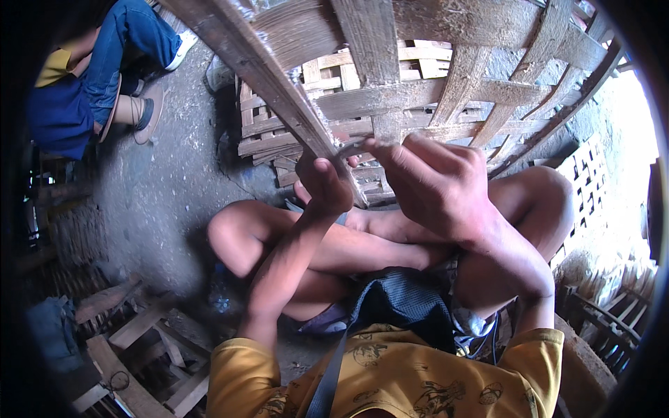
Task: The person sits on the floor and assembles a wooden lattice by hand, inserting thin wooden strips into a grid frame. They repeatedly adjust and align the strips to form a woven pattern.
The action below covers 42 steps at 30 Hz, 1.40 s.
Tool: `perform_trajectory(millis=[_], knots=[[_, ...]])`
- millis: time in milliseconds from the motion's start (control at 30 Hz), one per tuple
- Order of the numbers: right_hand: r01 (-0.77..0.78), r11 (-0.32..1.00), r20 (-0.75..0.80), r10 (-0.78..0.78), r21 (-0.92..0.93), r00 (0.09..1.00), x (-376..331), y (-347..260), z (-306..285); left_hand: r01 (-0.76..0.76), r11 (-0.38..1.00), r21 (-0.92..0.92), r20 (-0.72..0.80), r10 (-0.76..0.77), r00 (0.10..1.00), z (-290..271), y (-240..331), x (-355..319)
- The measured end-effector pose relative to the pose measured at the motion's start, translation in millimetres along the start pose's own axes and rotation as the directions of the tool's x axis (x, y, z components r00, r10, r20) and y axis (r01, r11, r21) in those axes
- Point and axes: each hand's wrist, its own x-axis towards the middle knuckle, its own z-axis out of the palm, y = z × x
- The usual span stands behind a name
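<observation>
A large panel woven from wide wooden strips (376, 52) stands tilted in front of my crossed legs. Along its left side runs a long wooden edge rail (261, 66). My left hand (326, 182) is closed around the lower part of that rail, thumb upward. Just to the right, my right hand (439, 184) is closed, its knuckles upward. From its fingers a thin greyish strip (353, 148) reaches to the rail beside my left hand. What kind of thing the strip is, I cannot tell.
Behind the panel lie more woven pieces (268, 132). Wooden boards (125, 376) are piled at lower left. Another person in blue jeans (129, 42) sits at upper left across the grey floor (164, 188). A white perforated sheet (589, 177) stands at right.
</observation>
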Motion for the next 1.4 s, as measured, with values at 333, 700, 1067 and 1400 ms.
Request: perform_trajectory(millis=[333, 700, 1067, 1400], knots=[[-0.298, 0.944, 0.231, 0.262, 0.141, 0.937, 28.8, -28.1, 2.6, -0.01, 0.991, -0.131, -0.051, 0.004, 0.999, -6.5, -63.5, -25.0], [-0.271, 0.863, 0.064, 0.27, 0.426, 0.961, 21.5, -22.9, 22.4, -0.103, 0.989, 0.104, 0.091, 0.094, 0.991, -10.3, -13.4, -7.2], [-0.087, 0.958, -0.009, 0.093, 0.272, 0.996, 19.6, -27.1, 5.1, 0.2, 0.921, -0.333, 0.078, -0.185, 0.98, -5.0, -55.3, -26.0], [-0.231, 0.95, 0.087, 0.217, 0.212, 0.972, 19.8, -21.9, -9.0, 0.048, 0.996, -0.08, 0.018, -0.046, 0.999, -4.5, -14.2, -12.4]])
